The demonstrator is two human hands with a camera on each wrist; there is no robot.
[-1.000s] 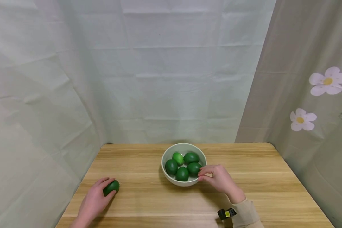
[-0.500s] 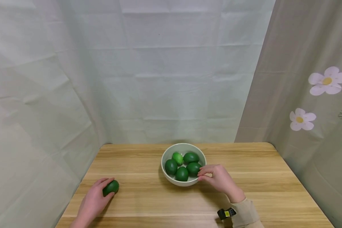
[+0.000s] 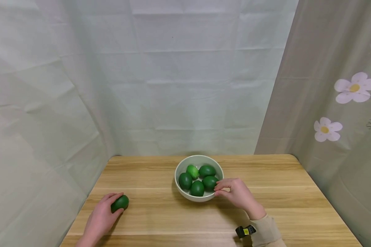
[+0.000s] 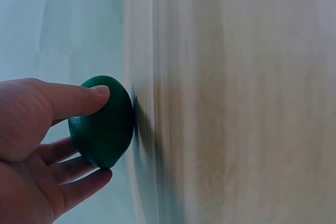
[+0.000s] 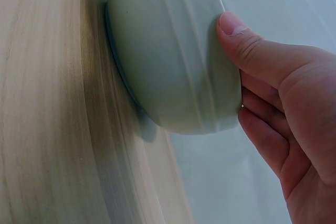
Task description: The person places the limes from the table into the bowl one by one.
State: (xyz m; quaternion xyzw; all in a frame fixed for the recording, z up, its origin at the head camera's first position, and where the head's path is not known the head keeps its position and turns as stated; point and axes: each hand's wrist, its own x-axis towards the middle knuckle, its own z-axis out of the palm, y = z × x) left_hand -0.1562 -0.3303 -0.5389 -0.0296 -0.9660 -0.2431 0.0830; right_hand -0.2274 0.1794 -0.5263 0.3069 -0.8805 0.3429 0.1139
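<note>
Near the table's left side, my left hand (image 3: 101, 215) grips a smooth dark green avocado (image 3: 120, 203). In the left wrist view the thumb lies across the avocado (image 4: 105, 127) and the fingers curl behind it, close over the wood. A pale green bowl (image 3: 194, 199) stands at the table's back middle. Inside are several more dark green avocados (image 3: 197, 188) and one smaller bright green lime (image 3: 192, 171). My right hand (image 3: 237, 195) pinches the bowl's right rim; in the right wrist view its thumb presses the outer wall of the bowl (image 5: 168, 61), with the fingers over the rim.
The wooden table (image 3: 160, 219) has rounded far corners. A pale curtain (image 3: 179, 89) hangs close behind it and along the left, and a flowered curtain (image 3: 334, 103) runs down the right. A black device (image 3: 245, 231) sits at the right wrist, by the beige sleeve.
</note>
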